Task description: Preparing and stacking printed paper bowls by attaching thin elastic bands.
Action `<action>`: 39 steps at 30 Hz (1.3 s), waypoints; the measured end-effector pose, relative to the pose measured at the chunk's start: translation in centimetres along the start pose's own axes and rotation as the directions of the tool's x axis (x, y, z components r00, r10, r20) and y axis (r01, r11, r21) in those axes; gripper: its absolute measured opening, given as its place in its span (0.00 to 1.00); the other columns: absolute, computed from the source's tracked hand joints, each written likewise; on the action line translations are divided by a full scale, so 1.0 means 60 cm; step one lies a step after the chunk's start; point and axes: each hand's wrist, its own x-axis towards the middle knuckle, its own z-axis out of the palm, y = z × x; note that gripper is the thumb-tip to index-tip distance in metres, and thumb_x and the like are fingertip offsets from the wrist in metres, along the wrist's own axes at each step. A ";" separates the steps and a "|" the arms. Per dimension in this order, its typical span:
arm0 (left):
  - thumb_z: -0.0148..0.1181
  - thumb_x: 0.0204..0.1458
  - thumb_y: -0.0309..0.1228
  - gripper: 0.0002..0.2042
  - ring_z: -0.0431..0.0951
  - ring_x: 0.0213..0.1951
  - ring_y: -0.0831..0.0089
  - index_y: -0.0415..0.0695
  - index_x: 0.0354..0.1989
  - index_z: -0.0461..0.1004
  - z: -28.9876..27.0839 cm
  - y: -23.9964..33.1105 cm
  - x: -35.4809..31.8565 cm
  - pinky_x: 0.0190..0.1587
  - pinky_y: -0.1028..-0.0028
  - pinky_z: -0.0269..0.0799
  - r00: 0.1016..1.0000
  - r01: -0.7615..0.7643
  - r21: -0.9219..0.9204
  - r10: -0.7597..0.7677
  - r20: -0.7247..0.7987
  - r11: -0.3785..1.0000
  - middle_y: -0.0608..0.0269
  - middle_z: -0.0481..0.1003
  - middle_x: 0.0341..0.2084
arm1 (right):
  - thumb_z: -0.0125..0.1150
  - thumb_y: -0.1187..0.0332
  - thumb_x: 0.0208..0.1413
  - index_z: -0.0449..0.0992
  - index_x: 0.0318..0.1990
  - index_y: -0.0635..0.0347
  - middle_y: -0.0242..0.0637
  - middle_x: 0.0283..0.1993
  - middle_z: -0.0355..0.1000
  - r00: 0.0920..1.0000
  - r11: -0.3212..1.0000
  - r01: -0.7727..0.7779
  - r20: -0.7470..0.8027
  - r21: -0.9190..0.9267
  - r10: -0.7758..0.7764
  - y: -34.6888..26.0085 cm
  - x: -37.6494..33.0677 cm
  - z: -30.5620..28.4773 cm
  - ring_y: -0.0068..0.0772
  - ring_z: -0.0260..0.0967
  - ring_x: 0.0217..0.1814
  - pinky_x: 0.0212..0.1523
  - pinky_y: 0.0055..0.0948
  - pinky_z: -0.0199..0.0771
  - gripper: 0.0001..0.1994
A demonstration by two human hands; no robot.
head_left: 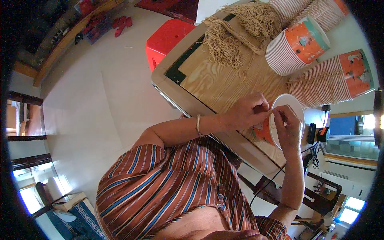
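While the orange tub aims its axis and white end rightward, both hands pinch fingers together

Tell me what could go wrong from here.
Both hands, left hand and right hand, work at the mouth of the paper cup, so a slip might knock it over.

The tangled brown yarn lies close to the upright cup stack; pulling a strand could snag and topple it.

The black cable appears to pass behind the right forearm, so the arm might catch it.
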 end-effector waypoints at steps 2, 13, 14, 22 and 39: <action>0.60 0.55 0.29 0.07 0.75 0.32 0.76 0.41 0.38 0.70 0.000 -0.004 0.001 0.37 0.74 0.72 0.994 0.096 -0.057 -0.092 0.056 0.994 0.65 0.73 0.28 | 0.56 0.78 0.53 0.75 0.33 0.65 0.40 0.31 0.72 0.999 0.999 0.033 -0.011 0.007 -0.033 0.000 0.000 -0.001 0.31 0.71 0.30 0.33 0.28 0.71 0.02; 0.60 0.56 0.29 0.06 0.75 0.32 0.80 0.42 0.37 0.70 -0.005 -0.004 -0.004 0.36 0.77 0.74 0.946 0.324 -0.473 -0.275 0.173 0.819 0.68 0.72 0.32 | 0.57 0.79 0.52 0.74 0.33 0.65 0.39 0.30 0.71 0.998 0.998 0.055 -0.021 -0.004 -0.055 -0.008 -0.001 -0.001 0.29 0.69 0.29 0.32 0.26 0.70 0.02; 0.60 0.56 0.29 0.07 0.75 0.33 0.80 0.42 0.37 0.70 -0.008 -0.003 -0.005 0.36 0.78 0.74 0.941 0.338 -0.494 -0.279 0.192 0.801 0.68 0.72 0.33 | 0.56 0.79 0.52 0.74 0.33 0.65 0.39 0.29 0.71 0.998 0.999 0.051 -0.035 0.011 -0.051 -0.005 -0.002 0.000 0.29 0.69 0.28 0.31 0.26 0.70 0.02; 0.59 0.56 0.27 0.05 0.73 0.28 0.81 0.42 0.35 0.69 -0.015 0.011 -0.014 0.32 0.78 0.73 0.921 0.388 -0.355 -0.362 0.140 0.850 0.68 0.72 0.28 | 0.56 0.82 0.50 0.73 0.32 0.64 0.36 0.28 0.69 0.993 0.998 0.042 -0.113 0.048 -0.036 -0.014 -0.009 0.006 0.23 0.66 0.27 0.29 0.22 0.68 0.03; 0.61 0.55 0.31 0.09 0.74 0.34 0.78 0.42 0.40 0.71 -0.009 0.017 -0.015 0.39 0.75 0.73 0.984 0.174 -0.141 -0.178 -0.022 0.975 0.66 0.73 0.32 | 0.56 0.79 0.53 0.74 0.34 0.66 0.33 0.30 0.70 0.997 0.963 -0.004 -0.069 0.268 0.024 0.007 -0.005 0.015 0.19 0.64 0.30 0.32 0.20 0.66 0.02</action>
